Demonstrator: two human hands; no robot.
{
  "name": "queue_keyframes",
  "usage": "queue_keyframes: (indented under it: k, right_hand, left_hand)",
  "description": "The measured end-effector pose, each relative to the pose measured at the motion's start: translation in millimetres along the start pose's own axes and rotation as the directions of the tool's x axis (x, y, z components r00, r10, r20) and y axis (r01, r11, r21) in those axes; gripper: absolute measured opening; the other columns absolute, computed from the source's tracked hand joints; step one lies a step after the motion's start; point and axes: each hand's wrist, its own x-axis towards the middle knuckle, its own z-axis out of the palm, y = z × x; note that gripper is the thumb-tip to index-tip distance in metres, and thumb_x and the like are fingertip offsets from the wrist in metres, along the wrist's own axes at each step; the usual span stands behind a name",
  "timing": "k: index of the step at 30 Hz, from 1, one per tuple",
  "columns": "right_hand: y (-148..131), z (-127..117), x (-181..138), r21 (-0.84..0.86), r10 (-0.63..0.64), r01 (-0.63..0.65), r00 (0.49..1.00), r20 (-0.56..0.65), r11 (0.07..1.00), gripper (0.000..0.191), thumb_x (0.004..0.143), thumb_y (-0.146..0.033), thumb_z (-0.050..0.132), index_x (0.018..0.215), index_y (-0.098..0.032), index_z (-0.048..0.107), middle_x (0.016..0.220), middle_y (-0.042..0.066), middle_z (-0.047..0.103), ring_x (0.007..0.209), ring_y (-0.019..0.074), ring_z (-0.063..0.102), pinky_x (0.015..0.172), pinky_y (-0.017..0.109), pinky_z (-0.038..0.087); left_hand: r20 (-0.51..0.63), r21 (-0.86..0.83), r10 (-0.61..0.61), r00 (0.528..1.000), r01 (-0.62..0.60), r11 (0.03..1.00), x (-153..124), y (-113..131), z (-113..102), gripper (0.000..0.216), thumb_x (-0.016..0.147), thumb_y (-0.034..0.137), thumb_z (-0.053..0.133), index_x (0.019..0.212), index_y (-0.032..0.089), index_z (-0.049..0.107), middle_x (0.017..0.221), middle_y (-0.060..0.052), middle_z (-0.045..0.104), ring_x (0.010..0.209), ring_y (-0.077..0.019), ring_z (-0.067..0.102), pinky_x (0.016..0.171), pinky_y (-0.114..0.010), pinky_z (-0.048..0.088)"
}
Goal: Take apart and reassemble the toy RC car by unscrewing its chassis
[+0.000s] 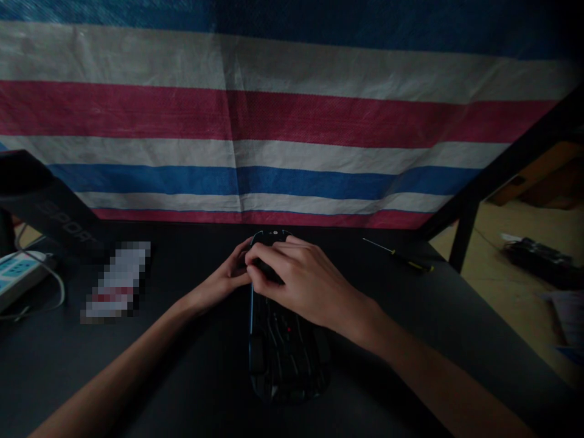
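Observation:
A dark toy car (288, 359) lies upside down on the black table, its underside and wheels facing up. Its far end points away from me. My left hand (230, 271) is curled around the car's far left side, fingers against its edge. Over the far part of the underside lies my right hand (292, 277), its thumb and index finger bent together near the left edge, close to my left fingertips. Whatever sits between those right fingertips is hidden. To the right, a screwdriver (401, 256) with a black and yellow handle rests on the table.
A blurred-out flat item (119, 277) lies left of my hands. Beyond it are a white power strip (25, 277) with a cable and a dark object marked SPORT (68, 222). A striped tarp (283, 121) hangs behind the table. Dark items (542, 261) lie on the floor at right.

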Motion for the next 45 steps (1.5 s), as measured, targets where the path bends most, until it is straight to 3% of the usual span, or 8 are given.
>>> queue_keyframes:
  k: [10,13,16,19,25,31,36,45]
  right_hand:
    - [2,4,-1,-0.025,-0.076,0.075,0.997,-0.025,0.997,0.018,0.108,-0.028,0.05,0.11,-0.019,0.065,0.093,0.005,0.073,0.087,0.0193,0.066,0.088,0.035,0.048]
    - [5,6,0,0.008,-0.115,0.116,0.992,-0.052,0.993,0.019,0.102,-0.019,0.054,0.119,-0.017,0.063,0.11,0.008,0.074,0.104,0.0208,0.066,0.098,0.036,0.046]
    - [7,7,0,-0.022,-0.04,0.039,0.997,-0.069,0.999,0.019,0.101,-0.022,0.056,0.118,-0.019,0.065,0.106,0.007,0.074,0.099,0.0217,0.067,0.095,0.037,0.048]
    - [10,3,0,-0.026,-0.048,0.048,0.999,-0.009,0.999,0.019,0.107,-0.03,0.051,0.113,-0.02,0.067,0.095,0.005,0.073,0.089,0.0202,0.067,0.09,0.037,0.05]
    - [7,-9,2,0.066,-0.157,0.152,0.984,0.081,0.986,0.034,0.097,-0.014,0.058,0.13,-0.018,0.058,0.128,0.009,0.068,0.123,0.0221,0.059,0.112,0.039,0.044]
    - [-5,-3,12,-0.167,-0.005,0.025,0.993,0.119,0.986,0.023,0.109,-0.039,0.05,0.11,-0.02,0.064,0.089,0.005,0.07,0.086,0.0217,0.065,0.083,0.036,0.048]
    - [-7,-17,19,-0.034,-0.12,0.133,0.961,0.25,0.991,0.016,0.103,-0.02,0.057,0.118,-0.018,0.06,0.107,0.007,0.07,0.102,0.0207,0.064,0.092,0.033,0.045]
    - [-10,-29,27,-0.164,0.016,0.048,0.93,0.367,0.985,0.022,0.104,-0.026,0.054,0.124,-0.017,0.054,0.101,0.008,0.071,0.092,0.023,0.066,0.081,0.035,0.046]
  left_hand:
    - [0.014,0.036,0.019,1.0,-0.02,0.999,1,0,-1,0.086,0.093,0.037,0.075,0.166,0.029,0.029,0.166,-0.011,0.046,0.154,-0.0384,0.039,0.129,-0.056,0.031]
    - [0.008,0.041,0.024,1.0,-0.024,0.999,0,1,1,0.088,0.092,0.037,0.076,0.165,0.028,0.03,0.17,-0.012,0.04,0.155,-0.0403,0.038,0.128,-0.056,0.031]
    - [0.008,0.038,0.016,1.0,-0.016,0.999,0,2,1,0.085,0.092,0.038,0.076,0.165,0.029,0.032,0.169,-0.012,0.041,0.153,-0.0402,0.04,0.127,-0.056,0.034]
    - [0.011,0.038,0.006,1.0,-0.006,0.999,0,1,0,0.085,0.093,0.037,0.076,0.165,0.03,0.031,0.166,-0.012,0.045,0.153,-0.0377,0.041,0.127,-0.056,0.033]
    - [0.033,0.034,0.023,0.999,-0.024,0.999,3,-4,-2,0.087,0.092,0.037,0.077,0.165,0.026,0.032,0.169,-0.016,0.039,0.156,-0.0392,0.036,0.128,-0.058,0.029]
    - [0.011,0.106,0.056,0.998,-0.056,0.993,2,-8,-4,0.084,0.093,0.039,0.075,0.164,0.025,0.031,0.17,-0.013,0.037,0.158,-0.0369,0.032,0.131,-0.055,0.025]
    - [0.053,0.065,0.057,0.997,-0.06,0.996,3,-7,-4,0.086,0.092,0.038,0.077,0.164,0.024,0.031,0.169,-0.014,0.039,0.156,-0.0374,0.036,0.129,-0.056,0.026]
    - [0.075,-0.006,0.065,0.995,-0.065,0.998,4,-6,-1,0.085,0.092,0.038,0.077,0.163,0.024,0.032,0.161,-0.015,0.048,0.15,-0.036,0.044,0.126,-0.055,0.031]
